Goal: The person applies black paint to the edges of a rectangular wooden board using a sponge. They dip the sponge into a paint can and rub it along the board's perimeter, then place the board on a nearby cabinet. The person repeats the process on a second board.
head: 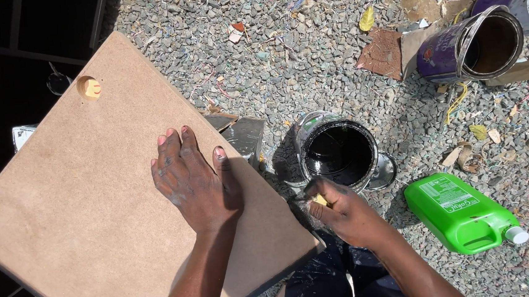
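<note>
Left hand (193, 181): my fingers lie spread and flat on the brown board (88, 204), gripping nothing.
Right hand (343, 211): my fingers are closed around a small yellow piece (321, 200), just near the open paint can (339, 151).
Board: left, resting tilted over gravel (308, 58).
Green jug (461, 213): lying right of my hand.
Empty cans (474, 44): far right, tipped over.

Count: one flat brown fibreboard panel (88, 198) with two round holes; one open tin of black paint (338, 151); two purple tins (468, 46) lying sideways; one green plastic jug (461, 213); two hands.
</note>
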